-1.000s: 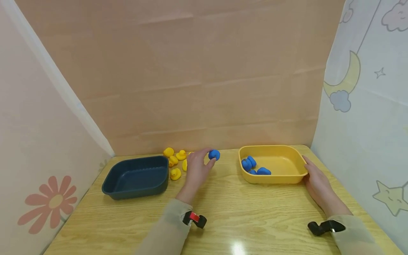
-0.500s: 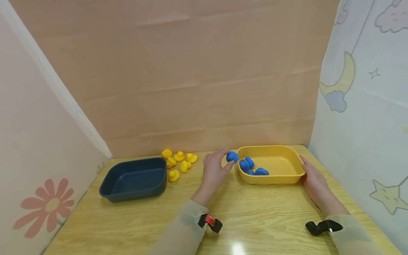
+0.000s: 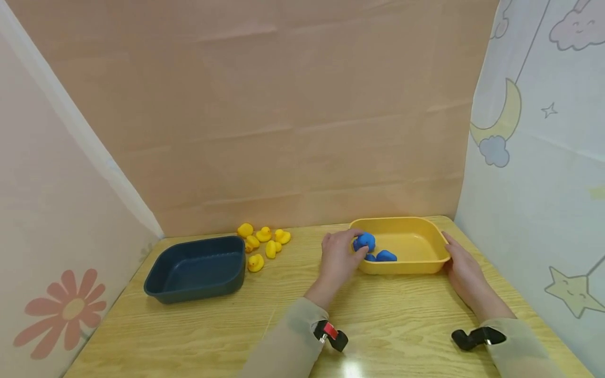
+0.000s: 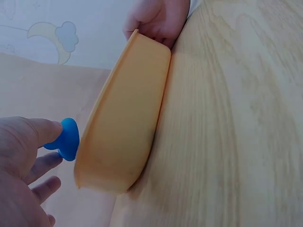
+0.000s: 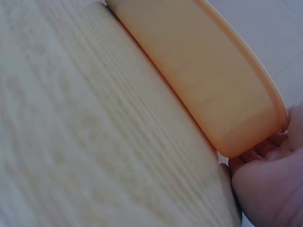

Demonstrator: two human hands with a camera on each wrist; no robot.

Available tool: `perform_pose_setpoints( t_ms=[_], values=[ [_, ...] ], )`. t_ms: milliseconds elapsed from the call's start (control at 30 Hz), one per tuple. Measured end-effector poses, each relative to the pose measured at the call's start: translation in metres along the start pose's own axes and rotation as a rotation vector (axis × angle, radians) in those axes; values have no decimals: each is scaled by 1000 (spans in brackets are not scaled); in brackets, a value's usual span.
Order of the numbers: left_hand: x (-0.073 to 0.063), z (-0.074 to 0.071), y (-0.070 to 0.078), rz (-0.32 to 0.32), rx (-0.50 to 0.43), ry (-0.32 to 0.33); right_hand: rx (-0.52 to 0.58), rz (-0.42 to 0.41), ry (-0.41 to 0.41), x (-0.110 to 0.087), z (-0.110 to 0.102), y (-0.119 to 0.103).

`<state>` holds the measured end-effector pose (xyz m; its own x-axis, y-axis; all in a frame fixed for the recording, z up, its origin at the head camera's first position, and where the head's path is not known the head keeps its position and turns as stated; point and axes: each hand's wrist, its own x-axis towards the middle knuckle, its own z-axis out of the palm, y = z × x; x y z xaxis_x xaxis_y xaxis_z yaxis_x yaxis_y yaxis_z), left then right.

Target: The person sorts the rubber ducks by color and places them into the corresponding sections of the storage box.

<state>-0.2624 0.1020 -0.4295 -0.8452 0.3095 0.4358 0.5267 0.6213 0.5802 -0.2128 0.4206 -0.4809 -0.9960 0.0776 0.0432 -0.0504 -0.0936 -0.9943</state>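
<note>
My left hand (image 3: 339, 258) pinches a small rounded blue toy (image 3: 367, 241) between thumb and fingers, over the left end of the yellow tub (image 3: 408, 267). In the left wrist view the blue toy (image 4: 69, 139) shows right at the tub's rim, with the lower fingers spread loosely. Other blue toys (image 3: 386, 255) lie in the tub's left part, partly hidden by the held one. My right hand (image 3: 465, 266) grips the tub's right end; the right wrist view shows its fingers (image 5: 259, 150) bent against the end wall.
A dark blue tub (image 3: 196, 296) stands on the left of the wooden table (image 3: 283, 294). Several yellow rubber ducks (image 3: 256, 263) lie loose beside it. A brown sheet (image 3: 283, 131) rises behind the table, and printed panels (image 3: 543, 199) stand at the sides.
My left hand has carried the blue toy rightward from near the yellow ducks to over the yellow tub's left end. My right hand keeps its place at the tub. The view has shifted slightly.
</note>
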Motion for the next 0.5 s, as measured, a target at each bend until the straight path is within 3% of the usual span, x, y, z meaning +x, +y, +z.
perform_pose_setpoints(
  t_ms=[500],
  values=[
    [6, 26, 11, -23, 60, -46, 35, 33, 8, 3, 1, -1]
  ],
)
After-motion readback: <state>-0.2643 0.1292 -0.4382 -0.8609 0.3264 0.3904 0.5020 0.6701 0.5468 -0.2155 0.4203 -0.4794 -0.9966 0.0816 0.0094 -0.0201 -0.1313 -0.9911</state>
